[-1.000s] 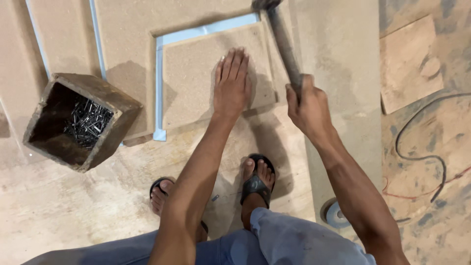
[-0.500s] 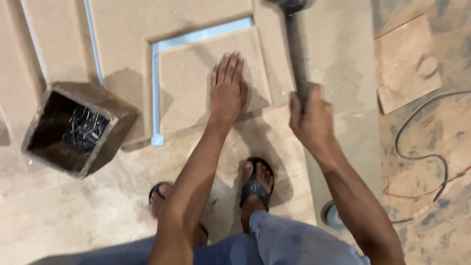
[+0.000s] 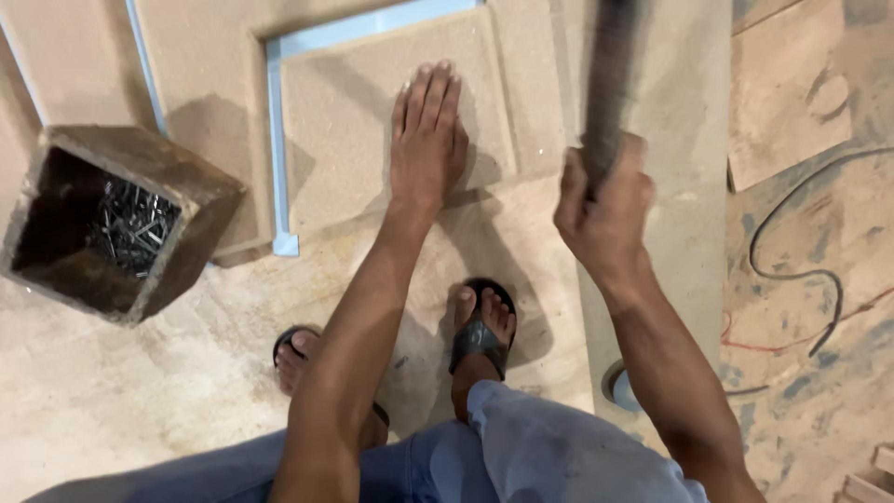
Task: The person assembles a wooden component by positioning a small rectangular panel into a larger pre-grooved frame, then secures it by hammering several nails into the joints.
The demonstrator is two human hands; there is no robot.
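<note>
Down on the floor, seen from the head camera, the left hand (image 3: 426,130) lay flat, fingers together, on the square tan particleboard panel (image 3: 372,121). Just right of it, the right hand (image 3: 603,207) was closed round a dark blurred tool handle (image 3: 610,79), its long axis running up and away. A wooden box of nails (image 3: 121,219) sat well apart, leftward.

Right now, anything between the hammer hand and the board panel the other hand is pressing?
Nothing visible. The right hand holds the blurred dark hammer handle above the square tan fibreboard panel; only the flat left hand rests on it, left of the handle.
</note>
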